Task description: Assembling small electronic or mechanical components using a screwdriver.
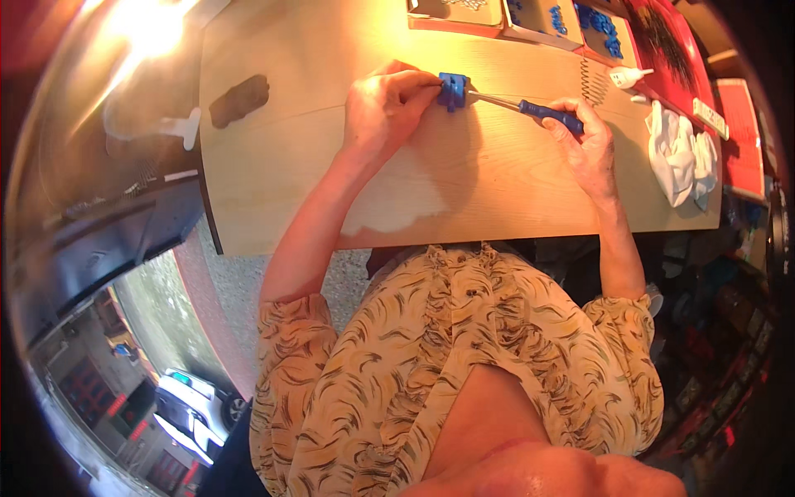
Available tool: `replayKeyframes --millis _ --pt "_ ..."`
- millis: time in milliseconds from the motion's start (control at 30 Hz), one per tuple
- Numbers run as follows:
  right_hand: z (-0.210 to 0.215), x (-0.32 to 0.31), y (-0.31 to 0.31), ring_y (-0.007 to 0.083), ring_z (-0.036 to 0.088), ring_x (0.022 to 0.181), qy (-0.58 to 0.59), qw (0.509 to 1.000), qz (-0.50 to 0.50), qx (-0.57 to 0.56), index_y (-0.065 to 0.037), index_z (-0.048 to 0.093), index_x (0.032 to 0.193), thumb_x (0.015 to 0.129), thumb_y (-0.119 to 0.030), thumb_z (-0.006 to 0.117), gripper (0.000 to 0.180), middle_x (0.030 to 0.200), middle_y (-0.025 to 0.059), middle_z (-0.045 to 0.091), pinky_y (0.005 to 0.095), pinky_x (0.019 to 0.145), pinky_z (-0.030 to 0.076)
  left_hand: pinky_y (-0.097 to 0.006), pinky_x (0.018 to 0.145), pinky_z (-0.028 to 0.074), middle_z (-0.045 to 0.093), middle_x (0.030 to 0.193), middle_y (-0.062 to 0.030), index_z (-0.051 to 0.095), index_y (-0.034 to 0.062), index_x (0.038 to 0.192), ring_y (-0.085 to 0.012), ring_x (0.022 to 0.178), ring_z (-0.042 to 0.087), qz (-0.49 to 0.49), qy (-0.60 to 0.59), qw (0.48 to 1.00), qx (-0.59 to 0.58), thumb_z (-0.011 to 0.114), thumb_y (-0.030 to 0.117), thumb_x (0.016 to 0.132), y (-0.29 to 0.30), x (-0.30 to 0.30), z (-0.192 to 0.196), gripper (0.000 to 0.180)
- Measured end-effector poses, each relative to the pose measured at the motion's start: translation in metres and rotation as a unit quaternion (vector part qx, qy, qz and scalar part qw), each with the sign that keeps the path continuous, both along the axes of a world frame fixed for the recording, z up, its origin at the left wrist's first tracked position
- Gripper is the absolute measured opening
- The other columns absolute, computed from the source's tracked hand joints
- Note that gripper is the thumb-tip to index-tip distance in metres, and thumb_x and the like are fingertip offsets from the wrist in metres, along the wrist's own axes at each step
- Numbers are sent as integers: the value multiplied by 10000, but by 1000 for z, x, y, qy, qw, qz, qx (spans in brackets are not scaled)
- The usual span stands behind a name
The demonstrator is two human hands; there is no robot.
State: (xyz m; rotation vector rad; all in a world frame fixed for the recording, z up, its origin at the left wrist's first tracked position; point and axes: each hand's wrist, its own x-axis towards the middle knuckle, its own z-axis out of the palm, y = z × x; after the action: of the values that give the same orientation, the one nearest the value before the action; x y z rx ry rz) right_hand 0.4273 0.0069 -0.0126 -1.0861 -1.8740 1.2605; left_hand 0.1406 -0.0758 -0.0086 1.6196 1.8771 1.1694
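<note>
Between the thumb and fingers of my left hand (385, 106) is a small blue plastic part (452, 91), held a little above the wooden table. My right hand (586, 142) is closed round the blue handle of a screwdriver (548, 114). The metal shaft points left, and its tip meets the right side of the blue part. Whether the tip sits in a screw is too small to tell. My left fingertips partly cover the left edge of the part.
Trays with blue pieces (602, 31) and small metal pieces (469, 4) line the table's far edge. To the right are a coiled spring (590, 81), a white nozzle bottle (629, 77), white gloves (675, 153) and a red tray (675, 50). A dark case (239, 101) lies left.
</note>
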Motion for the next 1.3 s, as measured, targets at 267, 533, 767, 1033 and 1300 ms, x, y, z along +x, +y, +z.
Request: replayKeyframes --millis 267,533,767,1033,1300 --pt "5 6 1 92 531 714 -19 999 20 46 -14 612 1023 936 -112 705 161 806 8 591 248 650 458 -246 572 506 705 829 -40 786 75 926 -100 602 626 4 15 1000 -6 768 84 837 4 10 2 91" --pt "7 9 -5 76 503 682 3 999 -1 43 -6 605 1034 947 -120 694 168 764 4 561 244 622 443 -226 562 500 707 862 -43 782 63 956 -73 598 598 -18 4 1000 18 768 20 829 5 13 4 135" --pt "5 8 -4 52 503 737 -18 1000 1 23 -13 618 1046 942 -114 700 167 830 -24 576 216 669 444 -220 560 501 711 883 -38 782 59 966 -63 588 588 -10 -12 1000 -5 763 21 837 5 14 4 136" --pt "4 6 -4 73 484 660 -6 998 -2 56 -2 598 1020 959 -102 671 138 741 -1 549 247 604 431 -223 555 502 709 892 -41 779 63 969 -66 594 607 -16 2 1000 0 762 22 840 4 13 3 137" --pt "3 7 -4 82 488 661 -15 999 -2 47 -6 599 1018 961 -111 669 139 742 8 549 249 607 434 -226 554 504 706 892 -39 780 68 960 -67 584 607 -12 8 1000 12 767 29 836 4 13 4 131"
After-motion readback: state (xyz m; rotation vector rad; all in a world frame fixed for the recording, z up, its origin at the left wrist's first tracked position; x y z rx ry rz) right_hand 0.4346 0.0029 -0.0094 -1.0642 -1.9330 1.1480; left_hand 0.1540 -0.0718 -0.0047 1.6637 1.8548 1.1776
